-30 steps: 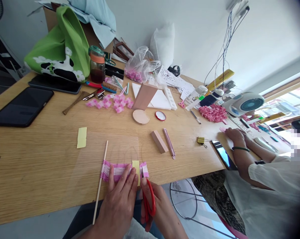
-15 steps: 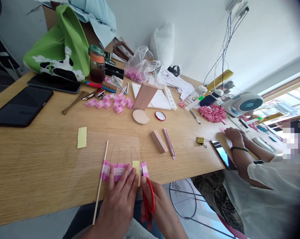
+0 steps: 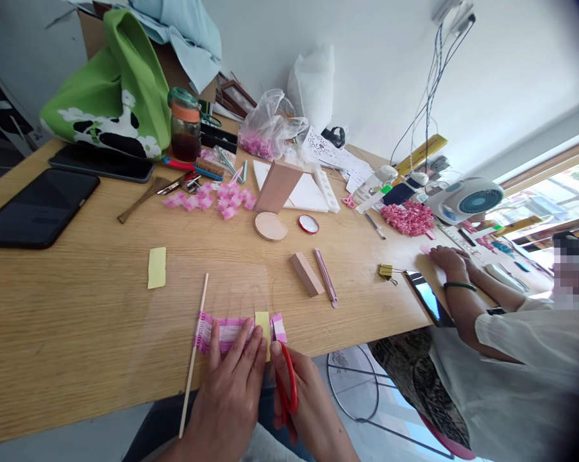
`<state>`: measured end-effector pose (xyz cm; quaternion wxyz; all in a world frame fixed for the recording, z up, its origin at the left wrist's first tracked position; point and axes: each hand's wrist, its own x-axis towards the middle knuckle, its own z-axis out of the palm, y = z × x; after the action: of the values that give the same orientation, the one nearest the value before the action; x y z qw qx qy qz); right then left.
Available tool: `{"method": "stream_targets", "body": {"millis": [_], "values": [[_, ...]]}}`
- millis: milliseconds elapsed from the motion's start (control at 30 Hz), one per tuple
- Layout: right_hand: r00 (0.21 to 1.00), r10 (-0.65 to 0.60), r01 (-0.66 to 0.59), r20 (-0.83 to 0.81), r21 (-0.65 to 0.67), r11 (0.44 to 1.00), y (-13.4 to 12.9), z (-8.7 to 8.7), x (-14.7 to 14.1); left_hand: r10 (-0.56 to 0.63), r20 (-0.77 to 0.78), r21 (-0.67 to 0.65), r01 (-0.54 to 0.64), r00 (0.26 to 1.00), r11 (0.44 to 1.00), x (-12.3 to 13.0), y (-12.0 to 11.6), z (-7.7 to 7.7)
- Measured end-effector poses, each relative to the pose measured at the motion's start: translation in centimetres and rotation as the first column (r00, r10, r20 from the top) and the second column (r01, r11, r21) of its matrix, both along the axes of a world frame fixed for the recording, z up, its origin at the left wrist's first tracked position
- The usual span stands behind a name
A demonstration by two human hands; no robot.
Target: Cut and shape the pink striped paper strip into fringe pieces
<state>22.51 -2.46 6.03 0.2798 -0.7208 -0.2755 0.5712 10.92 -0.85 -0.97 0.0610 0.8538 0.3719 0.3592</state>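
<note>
My left hand lies flat, fingers stretched, over a pink-and-white striped strip near the table's front edge. Its fingertips touch a yellow paper piece that lies across the strip. In my right hand is a pair of red-handled scissors, its blades at the strip's right end, just right of the yellow paper. A thin wooden stick runs along the strip's left end, partly past the table edge. Beneath is a clear sheet.
A wooden block, a pink cutter-like tool and a round wooden disc lie ahead. Another yellow paper is at left, beyond it a black phone. At right a co-worker's arms rest on the table by a tablet.
The view shifts very slightly. My left hand stays in place on the strip, and the scissors remain at its right end with hardly any visible movement.
</note>
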Motion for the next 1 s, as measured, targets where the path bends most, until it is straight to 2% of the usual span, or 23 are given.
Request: {"method": "stream_targets", "body": {"millis": [500, 633, 733, 800, 900, 1000], "values": [[0.997, 0.051, -0.056, 0.061, 0.094, 0.994, -0.3, -0.2, 0.2, 0.007, -0.014, -0.008, -0.007, 1.000, 1.000, 0.1, 0.0, 0.0], [0.989, 0.070, -0.085, 0.133, 0.115, 0.990, -0.3, -0.6, 0.0, 0.003, -0.026, -0.007, -0.003, 1.000, 1.000, 0.0, -0.2, 0.0], [0.978, 0.094, -0.110, 0.186, 0.079, 0.991, -0.6, -1.1, 0.2, 0.003, -0.019, -0.016, -0.003, 1.000, 1.000, -0.1, -0.2, 0.0], [0.975, 0.111, -0.126, 0.195, 0.066, 0.990, -0.8, -1.5, 0.4, 0.004, -0.010, -0.019, -0.004, 1.000, 1.000, 0.0, -0.2, 0.0], [0.972, 0.120, -0.146, 0.202, 0.116, 0.983, -1.0, -1.7, 0.7, 0.000, -0.004, -0.017, 0.000, 1.000, 1.000, 0.1, -0.1, 0.1], [0.986, 0.085, -0.101, 0.141, 0.110, 0.989, -0.9, -1.3, 0.5, -0.001, -0.010, -0.017, 0.001, 1.000, 1.000, 0.2, -0.1, 0.1]]}}
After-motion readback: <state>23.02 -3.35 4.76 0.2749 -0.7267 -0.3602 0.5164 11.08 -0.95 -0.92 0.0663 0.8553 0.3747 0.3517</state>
